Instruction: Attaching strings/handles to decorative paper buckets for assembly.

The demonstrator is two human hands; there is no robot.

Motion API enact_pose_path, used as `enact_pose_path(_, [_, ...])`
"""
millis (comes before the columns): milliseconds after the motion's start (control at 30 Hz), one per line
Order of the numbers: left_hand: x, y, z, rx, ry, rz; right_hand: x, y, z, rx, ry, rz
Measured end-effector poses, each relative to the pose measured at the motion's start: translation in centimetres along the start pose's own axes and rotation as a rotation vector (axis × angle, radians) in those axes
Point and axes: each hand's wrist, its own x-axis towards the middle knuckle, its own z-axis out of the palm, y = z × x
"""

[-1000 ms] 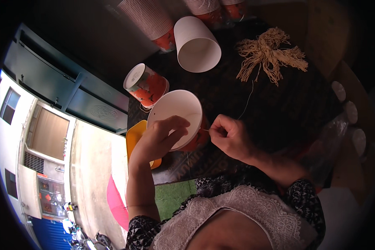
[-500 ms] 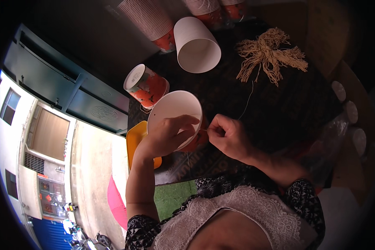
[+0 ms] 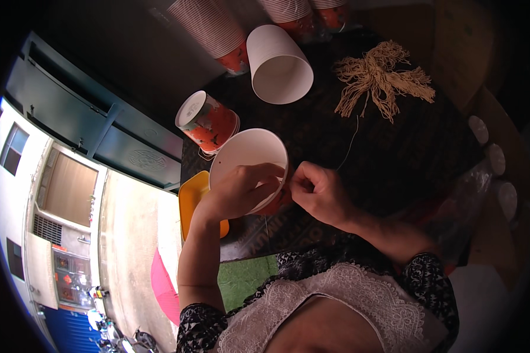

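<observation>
Now that the right hand (image 3: pixel 321 193) has crept up to four o'clock on the bucket (image 3: pixel 241 150) — pinched together, can't tell on what — it's roughly opposite the left hand (image 3: pixel 234 188) reaching inside, grip unclear.

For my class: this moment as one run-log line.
left hand: fingers inside white-lined cup | right hand: bent at cup's outer side, grip unclear | nearby: tan string bundle, yellow tray, white tub
</observation>
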Motion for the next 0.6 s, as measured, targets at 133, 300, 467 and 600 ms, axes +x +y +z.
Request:
enact_pose_path(133, [0.3, 0.0, 0.1, -0.058, -0.019, -0.002, 0.1, 0.2, 0.2, 0.003, 0.006, -0.001])
enact_pose_path(300, [0.4, 0.0, 0.4, -0.088, -0.012, -0.006, 0.1, 0.4, 0.4, -0.02, 0.018, -0.017])
enact_pose_path(467, [0.5, -0.2, 0.9, 0.065, 0.074, -0.021, 0.2, 0.7, 0.4, 0.004, 0.013, -0.016])
enact_pose_path(600, [-0.4, 0.2, 1.3, -0.029, 0.128, -0.09, 0.7, 0.6, -0.1, 0.113, 0.068, -0.016])
